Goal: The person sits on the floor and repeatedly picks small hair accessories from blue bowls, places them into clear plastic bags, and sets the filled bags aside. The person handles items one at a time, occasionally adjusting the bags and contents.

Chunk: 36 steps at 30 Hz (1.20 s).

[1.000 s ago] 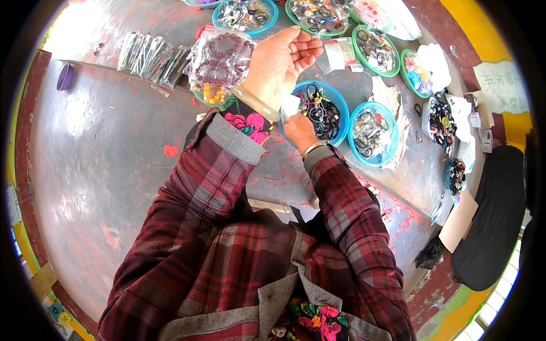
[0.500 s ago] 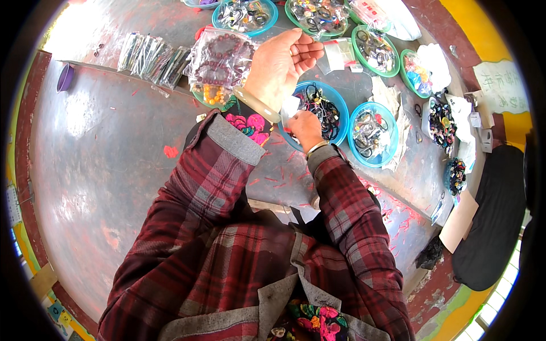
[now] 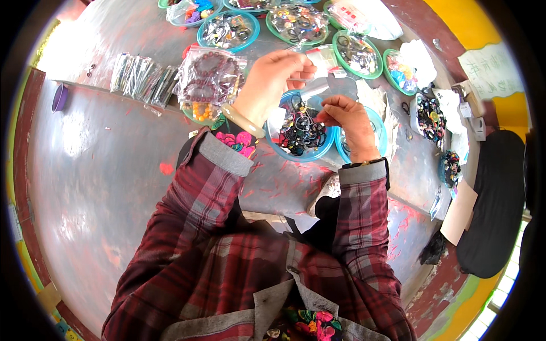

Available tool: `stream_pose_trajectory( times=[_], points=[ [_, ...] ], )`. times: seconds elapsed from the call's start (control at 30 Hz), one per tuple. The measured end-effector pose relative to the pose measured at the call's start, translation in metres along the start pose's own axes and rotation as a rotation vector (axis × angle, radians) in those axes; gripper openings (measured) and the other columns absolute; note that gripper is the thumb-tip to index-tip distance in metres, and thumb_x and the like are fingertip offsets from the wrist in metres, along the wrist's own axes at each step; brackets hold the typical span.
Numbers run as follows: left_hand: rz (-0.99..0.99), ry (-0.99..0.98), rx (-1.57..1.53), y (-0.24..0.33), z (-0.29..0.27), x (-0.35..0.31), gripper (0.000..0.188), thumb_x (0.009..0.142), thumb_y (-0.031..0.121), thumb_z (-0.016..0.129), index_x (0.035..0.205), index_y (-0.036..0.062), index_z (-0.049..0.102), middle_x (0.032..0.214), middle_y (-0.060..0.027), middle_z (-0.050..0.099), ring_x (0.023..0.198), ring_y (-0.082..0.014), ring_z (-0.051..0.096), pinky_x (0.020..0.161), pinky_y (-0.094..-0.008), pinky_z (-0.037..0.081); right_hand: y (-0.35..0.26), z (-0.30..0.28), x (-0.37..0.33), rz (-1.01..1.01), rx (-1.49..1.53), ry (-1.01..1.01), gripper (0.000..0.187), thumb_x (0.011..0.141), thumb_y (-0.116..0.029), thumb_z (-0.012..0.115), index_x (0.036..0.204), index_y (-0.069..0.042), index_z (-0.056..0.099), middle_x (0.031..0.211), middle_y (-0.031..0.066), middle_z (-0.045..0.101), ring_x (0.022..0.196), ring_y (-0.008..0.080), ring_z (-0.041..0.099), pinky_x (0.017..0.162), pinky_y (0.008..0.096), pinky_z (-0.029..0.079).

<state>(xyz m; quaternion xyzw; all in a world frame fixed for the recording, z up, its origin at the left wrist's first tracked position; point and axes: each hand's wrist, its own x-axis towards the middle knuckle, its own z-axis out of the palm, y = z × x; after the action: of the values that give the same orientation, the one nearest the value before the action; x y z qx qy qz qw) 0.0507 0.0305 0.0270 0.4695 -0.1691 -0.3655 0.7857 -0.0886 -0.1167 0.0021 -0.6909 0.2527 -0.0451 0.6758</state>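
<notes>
My left hand (image 3: 277,78) is raised over the blue basin's far left side, fingers curled. At its fingertips is a small clear plastic bag (image 3: 314,88), which they seem to pinch. To the right, my right hand (image 3: 351,122) has thumb and forefinger pressed together; whatever is between them is too small to make out. Beneath and between the hands stands the blue basin (image 3: 328,149), holding a heap of dark elastic hair ties (image 3: 298,133) with small coloured beads. A white slip (image 3: 276,117) lies at its left side. Partly hidden behind my right hand is a second blue basin (image 3: 382,128).
Bagged dark-red bead bracelets (image 3: 207,77) lie left of my left hand, beside a row of thin packets (image 3: 142,77). Further basins with packaged trinkets, including a green one (image 3: 357,54), line the far side. A white tray of hair ties (image 3: 430,119) sits at the right.
My right hand has risen out of the blue basin and moved right, its fingers now pinched. My left hand's fingers have curled in, and the clear bag now shows there. The view has shifted slightly.
</notes>
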Motion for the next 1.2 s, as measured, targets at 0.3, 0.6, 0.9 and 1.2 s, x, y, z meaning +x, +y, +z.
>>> stream_pose_trajectory(
  times=[0.3,0.6,0.9,1.2],
  points=[
    [0.527,-0.373,1.145,-0.044,0.016,-0.004,0.032,0.073,0.018,0.066,0.101,0.0042,0.06,0.09,-0.0175,0.062,0.084,-0.0327,0.059,0.072,-0.037,0.047,-0.003,-0.021,-0.017,-0.336,-0.703,-0.019,0.017,0.073,-0.009,0.06,0.087,-0.006,0.067,0.08,0.014,0.063,0.072,0.0277,0.062,0.065,0.0306,0.047],
    [-0.156,-0.119,0.506,-0.035,0.035,-0.005,0.021,0.084,0.021,0.059,0.089,0.0008,0.064,0.08,-0.0057,0.065,0.072,-0.0094,0.06,0.055,-0.0234,0.044,-0.017,-0.041,-0.017,-0.216,0.046,0.175,0.022,0.081,-0.015,0.064,0.096,0.001,0.063,0.079,0.0021,0.063,0.071,0.008,0.056,0.066,0.0226,0.045],
    [-0.265,-0.042,-0.128,-0.036,0.031,-0.003,0.025,0.085,0.023,0.06,0.102,0.0044,0.061,0.099,-0.0065,0.063,0.088,-0.011,0.058,0.055,-0.0172,0.037,-0.015,-0.021,-0.013,-0.128,0.198,-0.044,0.026,0.08,-0.011,0.064,0.102,0.001,0.061,0.091,0.0035,0.062,0.077,0.008,0.055,0.07,0.0208,0.043],
    [-0.236,-0.07,0.08,-0.035,0.028,-0.004,0.026,0.084,0.022,0.061,0.101,0.0027,0.063,0.09,-0.004,0.064,0.078,-0.0069,0.056,0.049,-0.016,0.032,-0.011,-0.029,-0.012,-0.086,0.179,0.028,0.015,0.08,-0.011,0.064,0.087,0.002,0.066,0.077,0.0055,0.065,0.07,0.0126,0.059,0.068,0.0236,0.045]
  ],
)
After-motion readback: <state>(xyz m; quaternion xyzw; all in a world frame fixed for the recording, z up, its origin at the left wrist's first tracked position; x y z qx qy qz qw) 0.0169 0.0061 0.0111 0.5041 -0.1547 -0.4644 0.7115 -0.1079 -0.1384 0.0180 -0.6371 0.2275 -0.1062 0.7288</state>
